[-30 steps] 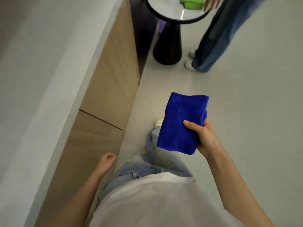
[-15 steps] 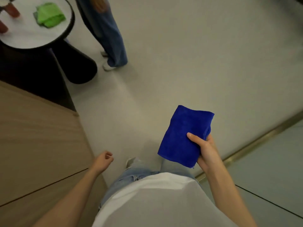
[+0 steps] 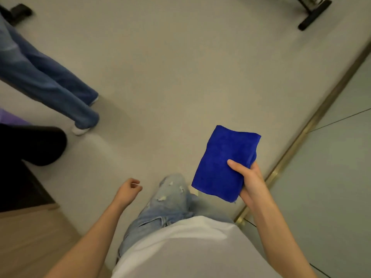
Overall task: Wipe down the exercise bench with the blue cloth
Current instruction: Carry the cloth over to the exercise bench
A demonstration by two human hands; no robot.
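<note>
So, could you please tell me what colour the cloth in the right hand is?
Deep blue cloth, plain, gripped by the right hand; head view.

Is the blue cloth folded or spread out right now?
Folded: the blue cloth is a compact rectangle, layers doubled at its far corner, gripped in the right hand.

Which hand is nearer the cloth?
Right. The right hand grips the cloth at its near edge; the left hand hangs apart, left of it, empty.
</note>
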